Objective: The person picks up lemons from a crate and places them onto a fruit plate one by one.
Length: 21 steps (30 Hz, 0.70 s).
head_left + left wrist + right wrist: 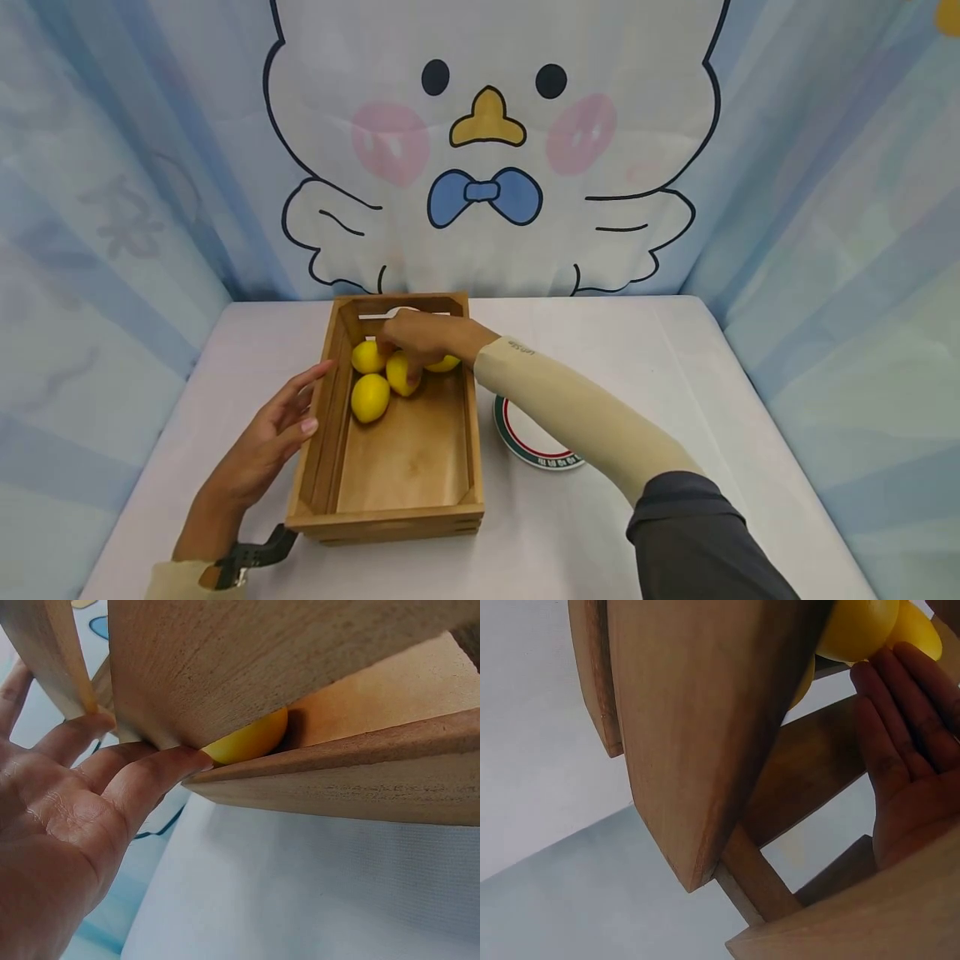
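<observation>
Lemons (371, 398) are lying bunched toward the far end of the crate (405, 475), at least four of them showing, and the walls are presumably keeping such round things from rolling off the bench (630, 342).

The right hand (427, 332) is hanging over them and appears to be gripping the middle lemon (397, 377), with the thumb at its side. In the right wrist view the other fingers are lying rather straight, their tips meeting the fruit, so how firm the hold is cannot be told.

The left hand (270, 433) is keeping its fingers outstretched, touching the crate's left wall without wrapping round it. It is probably steadying the crate while the other hand is working among the fruit.

Just beside the crate's right wall, a plate (525, 425) with a green and red rim is resting on the bench. The right forearm (577, 400) is crossing above and covering part of it. The right hand is also hiding some of the fruit, and the right wall is standing between lemons and plate. Beyond the bench, a cartoon curtain (487, 258) is hanging.
</observation>
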Each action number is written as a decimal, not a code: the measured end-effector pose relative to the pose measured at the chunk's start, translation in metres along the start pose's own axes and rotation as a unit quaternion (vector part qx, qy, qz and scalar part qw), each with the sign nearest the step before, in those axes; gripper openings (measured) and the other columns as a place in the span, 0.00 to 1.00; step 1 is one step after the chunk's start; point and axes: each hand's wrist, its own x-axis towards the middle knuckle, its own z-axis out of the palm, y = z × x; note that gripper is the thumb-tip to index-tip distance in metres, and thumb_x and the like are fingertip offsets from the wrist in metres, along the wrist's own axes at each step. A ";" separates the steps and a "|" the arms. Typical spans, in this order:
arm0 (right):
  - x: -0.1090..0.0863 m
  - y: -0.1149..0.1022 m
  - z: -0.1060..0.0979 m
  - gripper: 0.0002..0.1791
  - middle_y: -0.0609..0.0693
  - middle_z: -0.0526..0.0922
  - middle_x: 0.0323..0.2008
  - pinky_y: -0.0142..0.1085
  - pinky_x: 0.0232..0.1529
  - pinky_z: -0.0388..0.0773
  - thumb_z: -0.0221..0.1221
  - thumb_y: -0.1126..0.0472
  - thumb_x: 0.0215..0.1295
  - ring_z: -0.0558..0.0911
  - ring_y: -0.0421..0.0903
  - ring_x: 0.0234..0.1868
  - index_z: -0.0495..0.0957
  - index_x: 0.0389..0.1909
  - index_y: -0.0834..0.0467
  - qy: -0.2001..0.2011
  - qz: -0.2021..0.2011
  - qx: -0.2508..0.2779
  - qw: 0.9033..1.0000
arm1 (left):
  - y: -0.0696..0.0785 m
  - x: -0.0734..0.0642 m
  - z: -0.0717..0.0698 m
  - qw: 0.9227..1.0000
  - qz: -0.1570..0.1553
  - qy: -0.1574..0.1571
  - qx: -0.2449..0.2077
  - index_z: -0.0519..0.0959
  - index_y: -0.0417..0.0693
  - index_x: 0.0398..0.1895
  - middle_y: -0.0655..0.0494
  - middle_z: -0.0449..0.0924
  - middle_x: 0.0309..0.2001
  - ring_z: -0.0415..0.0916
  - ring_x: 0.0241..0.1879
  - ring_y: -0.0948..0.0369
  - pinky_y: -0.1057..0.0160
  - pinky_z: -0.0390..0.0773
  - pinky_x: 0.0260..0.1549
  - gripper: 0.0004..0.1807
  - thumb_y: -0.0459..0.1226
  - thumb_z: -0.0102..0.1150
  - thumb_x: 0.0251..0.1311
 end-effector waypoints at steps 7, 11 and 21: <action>0.001 -0.001 -0.001 0.33 0.45 0.88 0.59 0.33 0.65 0.77 0.81 0.52 0.55 0.82 0.41 0.58 0.84 0.63 0.54 -0.026 -0.022 -0.009 0.999 | 0.000 0.000 0.000 1.000 -0.001 -0.001 0.003 0.50 0.63 0.88 0.50 0.38 0.89 0.32 0.85 0.33 0.51 0.69 0.74 0.39 0.33 0.48 0.80; 0.002 0.001 -0.001 0.36 0.46 0.87 0.62 0.33 0.69 0.76 0.81 0.52 0.55 0.82 0.42 0.65 0.83 0.66 0.54 -0.041 -0.029 0.016 0.999 | 0.000 0.000 0.001 1.000 0.000 0.001 0.011 0.50 0.64 0.88 0.50 0.38 0.89 0.34 0.85 0.33 0.28 0.56 0.74 0.39 0.33 0.48 0.80; 0.002 -0.001 0.000 0.25 0.46 0.88 0.43 0.31 0.50 0.77 0.82 0.49 0.54 0.81 0.41 0.44 0.87 0.49 0.55 -0.011 -0.018 -0.022 1.000 | 0.000 -0.001 0.000 1.000 -0.003 0.001 0.000 0.50 0.64 0.88 0.52 0.38 0.89 0.30 0.85 0.34 0.16 0.44 0.69 0.39 0.33 0.49 0.79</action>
